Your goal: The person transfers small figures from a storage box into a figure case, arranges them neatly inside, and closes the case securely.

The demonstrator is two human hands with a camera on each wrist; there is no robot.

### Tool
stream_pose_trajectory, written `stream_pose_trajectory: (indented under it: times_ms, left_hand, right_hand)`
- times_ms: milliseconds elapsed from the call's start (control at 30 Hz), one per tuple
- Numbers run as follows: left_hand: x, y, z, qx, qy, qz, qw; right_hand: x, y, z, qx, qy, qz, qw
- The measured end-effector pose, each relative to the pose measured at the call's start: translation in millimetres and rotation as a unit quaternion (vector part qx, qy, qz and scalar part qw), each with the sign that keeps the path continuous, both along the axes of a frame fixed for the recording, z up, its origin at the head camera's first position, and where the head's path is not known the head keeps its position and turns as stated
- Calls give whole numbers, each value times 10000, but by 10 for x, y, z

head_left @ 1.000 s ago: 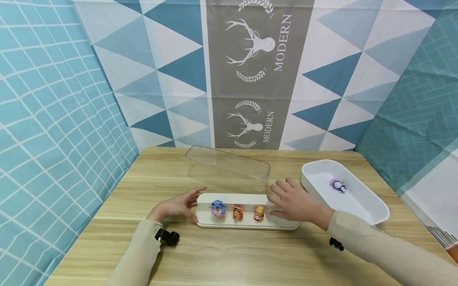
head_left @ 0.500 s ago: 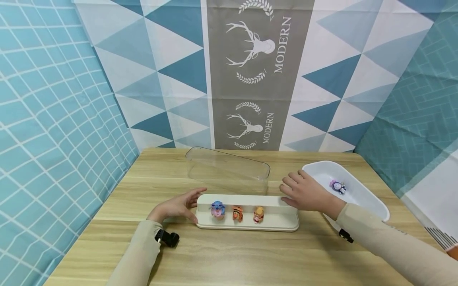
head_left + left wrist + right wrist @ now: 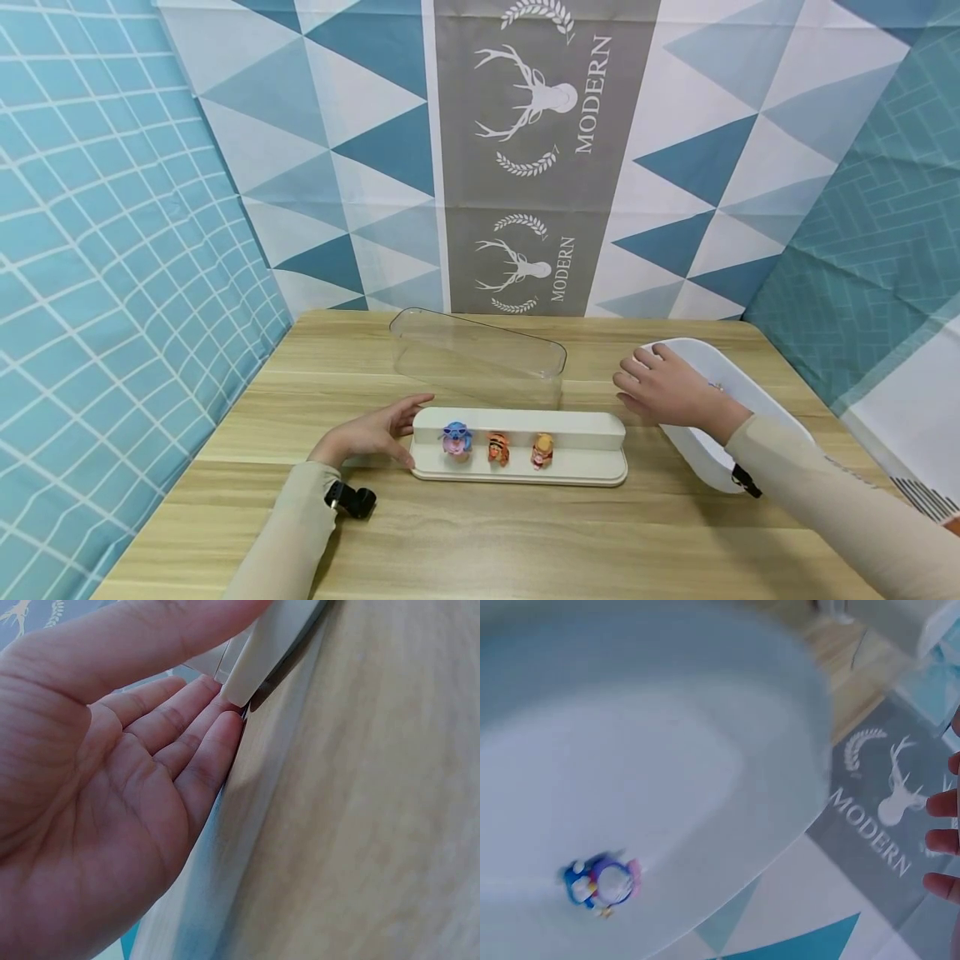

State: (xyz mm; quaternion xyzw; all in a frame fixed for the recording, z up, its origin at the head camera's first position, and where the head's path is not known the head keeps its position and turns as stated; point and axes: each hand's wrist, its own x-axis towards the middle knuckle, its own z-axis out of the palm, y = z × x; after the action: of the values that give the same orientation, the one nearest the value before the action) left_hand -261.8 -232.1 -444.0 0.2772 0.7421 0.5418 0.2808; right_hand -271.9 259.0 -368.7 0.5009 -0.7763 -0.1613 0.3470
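Cream stand [image 3: 588, 463] with three figurines [image 3: 498, 448], mid-table

Left hand [image 3: 366, 435]: stand's 9 o'clock end, thumb and fingers spread about it, touching. Right hand [image 3: 678, 388]: 2 o'clock, fingers loosely parted, holding nothing, over the white tray [image 3: 752, 402]; in the head view it blocks most of the blue-purple figurine [image 3: 604, 885] inside. Clear cover [image 3: 480, 354]: 12 o'clock, behind stand. Patterned cloth [image 3: 517, 167]: farthest.

In right wrist view, fingers [image 3: 943, 841] cut off; white tray rim [image 3: 810, 742] blurred
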Motion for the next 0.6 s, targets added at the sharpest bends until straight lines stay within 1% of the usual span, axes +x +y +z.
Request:
stream_pose_trajectory:
  times_ms: [200, 333, 467, 600]
  left_hand:
    - [-4, -3, 8, -101, -13, 47, 9999]
    - [-7, 2, 10, -124, -6, 62, 9999]
    - [-2, 4, 13, -109, -37, 74, 9999]
    - [-1, 6, 7, -70, -39, 62, 9999]
  right_hand:
    - [-82, 205, 16, -53, -8, -116, 9999]
    - [-116, 352, 49, 154, -117, -315, 9993]
    - [-113, 466, 84, 408, -444, -609, 9963]
    - [-111, 541, 91, 395, -856, -921, 9913]
